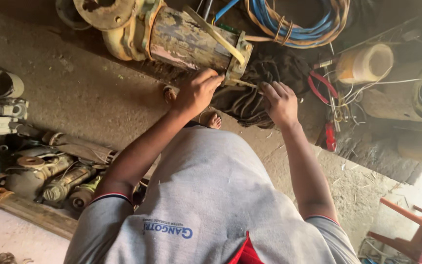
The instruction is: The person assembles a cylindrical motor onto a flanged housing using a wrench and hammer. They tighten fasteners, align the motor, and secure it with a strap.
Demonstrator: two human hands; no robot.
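A worn yellow pump motor (186, 39) lies on the ground with a rusty flange (106, 12) at its far end. Dark winding wires (250, 100) spill out of its near end. My left hand (199, 90) presses against the rim of that open end, fingers pinched on a thin pale strip (244, 84). My right hand (279, 102) holds the strip's other end just above the windings. A longer pale strip (216, 34) lies slanted over the motor body.
Coiled blue cable (294, 19) lies behind the motor. Red-handled pliers (323, 85), a pale roll (367, 63) and loose wires sit to the right. Old motor parts (50, 171) are piled on the left. A red chair (416, 230) is at the lower right.
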